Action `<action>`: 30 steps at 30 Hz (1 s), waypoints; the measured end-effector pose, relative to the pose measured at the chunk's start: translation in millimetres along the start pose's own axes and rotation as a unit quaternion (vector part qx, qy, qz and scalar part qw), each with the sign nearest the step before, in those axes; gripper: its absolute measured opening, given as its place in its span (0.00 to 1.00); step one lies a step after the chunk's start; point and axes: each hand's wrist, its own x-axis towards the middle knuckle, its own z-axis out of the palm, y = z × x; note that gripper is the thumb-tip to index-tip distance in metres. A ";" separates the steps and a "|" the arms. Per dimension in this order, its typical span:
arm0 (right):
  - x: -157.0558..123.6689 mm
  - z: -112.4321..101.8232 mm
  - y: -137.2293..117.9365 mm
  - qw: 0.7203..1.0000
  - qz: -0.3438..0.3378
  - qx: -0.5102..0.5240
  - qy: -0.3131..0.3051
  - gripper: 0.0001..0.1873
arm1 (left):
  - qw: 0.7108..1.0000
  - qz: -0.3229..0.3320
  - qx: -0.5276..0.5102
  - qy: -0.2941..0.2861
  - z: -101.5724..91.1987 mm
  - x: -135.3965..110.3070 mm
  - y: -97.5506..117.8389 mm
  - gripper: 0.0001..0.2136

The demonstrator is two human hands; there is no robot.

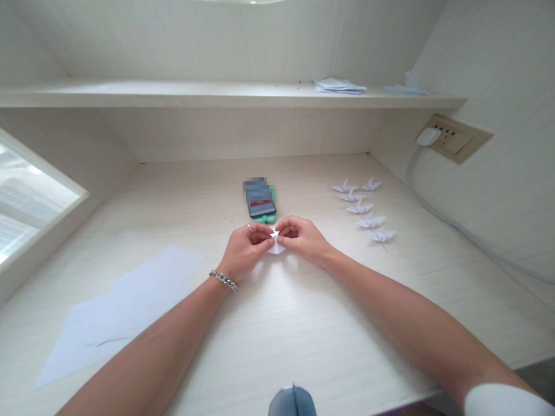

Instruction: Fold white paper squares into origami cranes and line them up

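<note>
Between my two hands is a small folded piece of white paper (276, 248), held just above or on the desk. My left hand (246, 247), with a ring and a chain bracelet, pinches its left side between thumb and fingers. On the other side my right hand (304, 238) pinches it the same way. The fingers cover much of the paper, so its full shape is hidden. Just beyond the hands lies a phone (261, 209) in a green case, its upper part blurred. Several white origami cranes (359, 208) stand in a loose group to the right.
White paper sheets (130, 294) lie at the left. A computer mouse (292, 401) is at the near edge. Folded papers (339, 86) rest on the shelf (195, 99) above. From a wall socket (459, 141) a grey cable (455, 228) runs down the right side.
</note>
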 end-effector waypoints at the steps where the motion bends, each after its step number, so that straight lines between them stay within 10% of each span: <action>1: 0.4 -0.7 -0.8 1.000 0.008 0.008 0.002 0.12 | 1.000 -0.008 0.002 0.000 -0.8 0.5 0.4 0.10; 30: 2.9 -6.3 -9.9 0.983 0.090 0.155 0.040 0.15 | 0.993 -0.042 -0.097 0.043 -2.9 -4.2 10.8 0.11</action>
